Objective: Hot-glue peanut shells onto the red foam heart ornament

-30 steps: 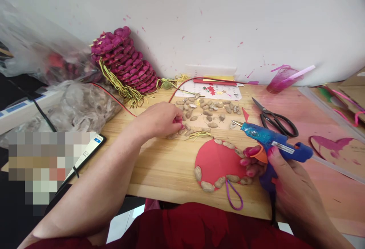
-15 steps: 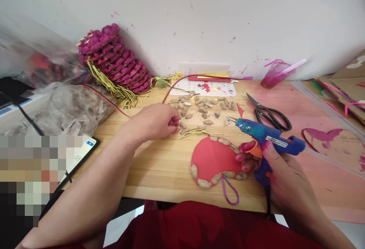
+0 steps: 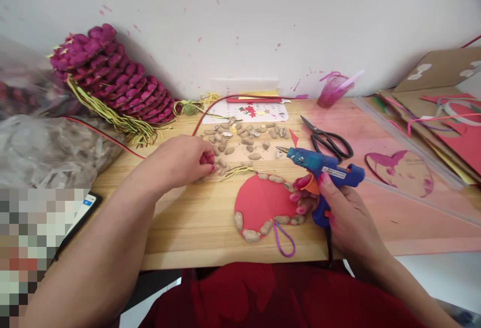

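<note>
My right hand [image 3: 334,203] is wrapped round a blue hot glue gun [image 3: 315,162], fingers at its orange trigger, metal nozzle pointing left. Below the gun lies a red heart-shaped card [image 3: 261,200], with several unshelled peanuts [image 3: 251,236] along its edge and a purple cord loop [image 3: 284,243] at its near side. My left hand [image 3: 188,162] is at the left end of the loose peanuts [image 3: 255,156], fingers curled together; whatever they hold is hidden. A few thin yellow-green strings [image 3: 240,171] lie between the loose peanuts and the card.
Black-handled scissors [image 3: 326,140] lie behind the glue gun. A pink-stained cup [image 3: 334,91] stands by the wall. Purple stacked peanut hearts [image 3: 116,77] lean at the left, near plastic bags [image 3: 56,152]. A painted heart [image 3: 400,173] and cardboard [image 3: 436,75] are at the right.
The view has turned to the right, so everything sits further left. My left hand stays by the peanuts with its fingers curled, and my right hand still holds the glue gun over the card.
</note>
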Tool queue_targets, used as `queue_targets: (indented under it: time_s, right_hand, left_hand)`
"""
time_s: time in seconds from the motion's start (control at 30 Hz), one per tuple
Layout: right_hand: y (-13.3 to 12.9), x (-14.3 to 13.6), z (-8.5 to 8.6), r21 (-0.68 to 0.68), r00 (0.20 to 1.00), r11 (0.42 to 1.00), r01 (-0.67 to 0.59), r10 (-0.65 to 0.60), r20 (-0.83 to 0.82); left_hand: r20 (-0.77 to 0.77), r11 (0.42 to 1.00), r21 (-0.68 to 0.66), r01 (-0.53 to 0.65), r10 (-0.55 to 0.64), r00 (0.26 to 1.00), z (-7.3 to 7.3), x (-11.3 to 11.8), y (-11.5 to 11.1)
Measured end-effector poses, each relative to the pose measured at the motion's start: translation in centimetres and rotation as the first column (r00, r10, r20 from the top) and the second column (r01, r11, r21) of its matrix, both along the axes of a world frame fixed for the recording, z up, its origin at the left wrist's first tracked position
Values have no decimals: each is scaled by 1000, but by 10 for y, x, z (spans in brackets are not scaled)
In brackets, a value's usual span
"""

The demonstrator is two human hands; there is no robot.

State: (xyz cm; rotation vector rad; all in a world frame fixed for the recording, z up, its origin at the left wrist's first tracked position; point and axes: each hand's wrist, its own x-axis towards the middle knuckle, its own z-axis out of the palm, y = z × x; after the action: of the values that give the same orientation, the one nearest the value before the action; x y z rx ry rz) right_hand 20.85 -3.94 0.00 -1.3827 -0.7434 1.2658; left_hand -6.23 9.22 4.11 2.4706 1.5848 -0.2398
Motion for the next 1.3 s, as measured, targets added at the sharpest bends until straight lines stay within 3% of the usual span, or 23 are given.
queue_targets:
  time_s: [0.33,0.77,1.0,1.2,1.3]
  right_hand:
    - [-7,-1,5,-127,998,991,51,-53,-18]
    - [-12,-1,5,-224,995,971,78,-92,-51]
    - [-17,3,3,-141,998,989,-46,52,44]
    - [-18,1,1,-85,995,992,-92,88,-41]
    - [-20,0,2,-48,996,996,-71,69,-51]
  left_hand:
    - [31,1000,6,2,-2,1000,8,-3,2]
    - [98,1000,-30,-7,10,995,4,5,-2]
    - [175,1000,-22,17,-13,984,5,-1,0]
    - [454,957,-217,193,-76,888,6,12,-14]
    - [487,934,-239,266,-122,865,2,24,-24]
